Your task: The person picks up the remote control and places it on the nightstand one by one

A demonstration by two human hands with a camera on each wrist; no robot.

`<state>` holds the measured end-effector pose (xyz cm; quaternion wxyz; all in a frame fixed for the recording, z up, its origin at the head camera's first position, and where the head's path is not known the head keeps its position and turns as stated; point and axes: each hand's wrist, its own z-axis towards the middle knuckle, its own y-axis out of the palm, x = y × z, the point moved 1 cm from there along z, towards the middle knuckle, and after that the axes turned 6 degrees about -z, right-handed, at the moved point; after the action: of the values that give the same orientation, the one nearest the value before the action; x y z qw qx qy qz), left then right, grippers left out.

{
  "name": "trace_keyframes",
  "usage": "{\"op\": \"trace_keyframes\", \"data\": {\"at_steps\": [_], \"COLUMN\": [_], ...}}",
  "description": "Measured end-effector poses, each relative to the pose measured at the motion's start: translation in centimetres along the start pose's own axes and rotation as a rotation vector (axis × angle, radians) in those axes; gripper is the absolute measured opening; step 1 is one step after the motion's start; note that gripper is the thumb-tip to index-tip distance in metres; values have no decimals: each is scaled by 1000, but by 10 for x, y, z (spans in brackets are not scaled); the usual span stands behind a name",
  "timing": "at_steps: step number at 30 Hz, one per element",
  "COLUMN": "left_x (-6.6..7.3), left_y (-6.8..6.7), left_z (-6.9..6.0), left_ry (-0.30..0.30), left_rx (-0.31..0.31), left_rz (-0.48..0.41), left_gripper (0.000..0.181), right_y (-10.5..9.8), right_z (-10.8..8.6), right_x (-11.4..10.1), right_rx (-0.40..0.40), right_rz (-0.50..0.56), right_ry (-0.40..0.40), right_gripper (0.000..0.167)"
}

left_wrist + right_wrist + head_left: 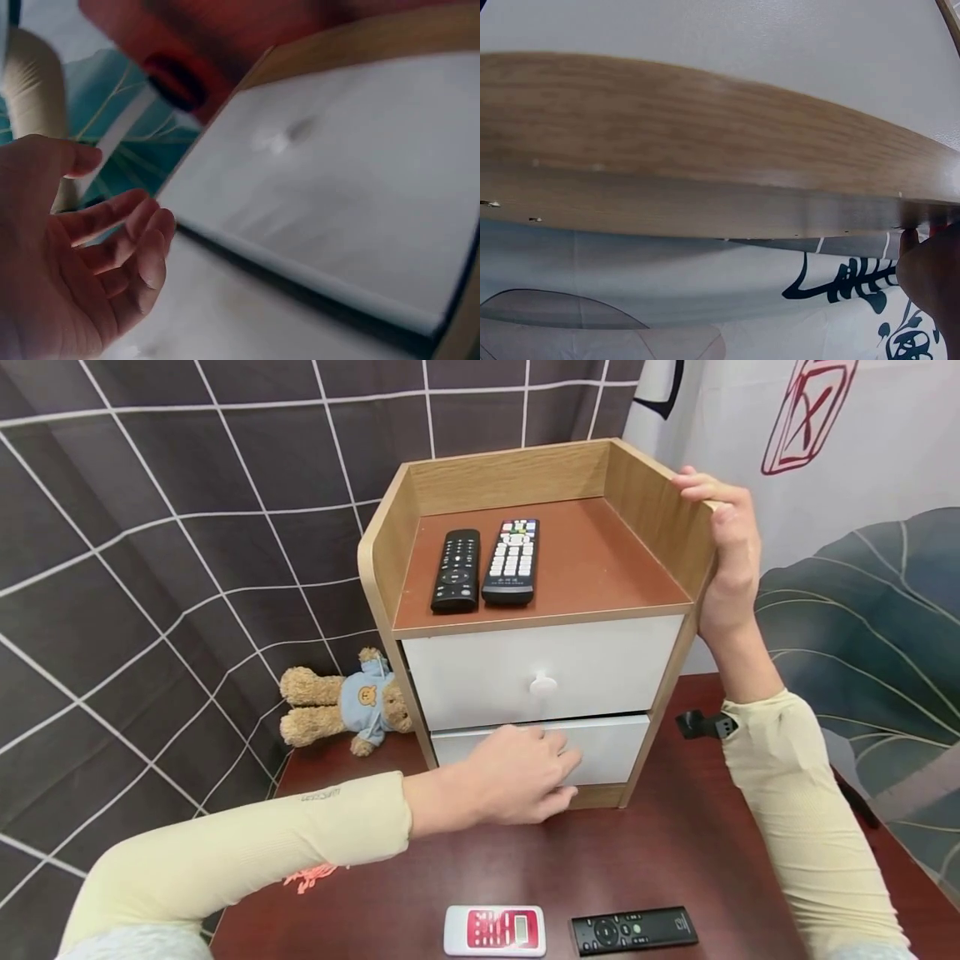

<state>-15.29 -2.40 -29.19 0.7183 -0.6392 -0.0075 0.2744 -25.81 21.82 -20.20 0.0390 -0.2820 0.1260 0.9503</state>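
Note:
A small wooden cabinet [652, 518] has a white upper drawer [480, 677] with a round knob [542, 685], and a white lower drawer [615, 747]. My left hand [498, 777] is in front of the lower drawer with its fingers loosely bent. In the left wrist view that hand [82, 255] holds nothing, and a blurred knob [281, 141] shows on the drawer front away from the fingers. My right hand [723, 552] grips the cabinet's right side panel near its top edge. Part of it [934, 285] shows against the wood [705, 124] in the right wrist view.
Two black remotes [456, 572] [512, 562] lie on the cabinet's brown top. A white-and-red remote [495, 931] and a black remote [633, 931] lie at the front of the dark red table [405, 893]. A teddy bear [363, 702] lies left of the cabinet.

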Motion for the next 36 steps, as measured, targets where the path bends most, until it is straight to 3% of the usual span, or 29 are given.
{"op": "trace_keyframes", "data": {"at_steps": [8,12,18,29,33,36], "left_x": [17,29,47,91,107,117], "left_y": [58,86,121,157,164,167], "left_z": [-16,-25,-38,-37,-35,-34], "left_ry": [91,107,99,52,53,65], "left_rx": [-67,-130,-172,-239,-239,-205], "left_rz": [-37,-72,-169,-341,-349,-316], "left_gripper": [38,51,66,79,79,75], "right_y": [-1,0,0,-2,-2,-1], "right_z": [0,-2,-3,-2,-1,-1], "right_x": [0,1,2,0,0,1], "right_rx": [-19,-20,-25,-25,-30,-26], "right_rz": [-3,-4,-2,-3,-12,-11], "right_ry": [-10,-12,-18,-19,-16,-18], "right_gripper": [28,28,29,29,29,29]}}
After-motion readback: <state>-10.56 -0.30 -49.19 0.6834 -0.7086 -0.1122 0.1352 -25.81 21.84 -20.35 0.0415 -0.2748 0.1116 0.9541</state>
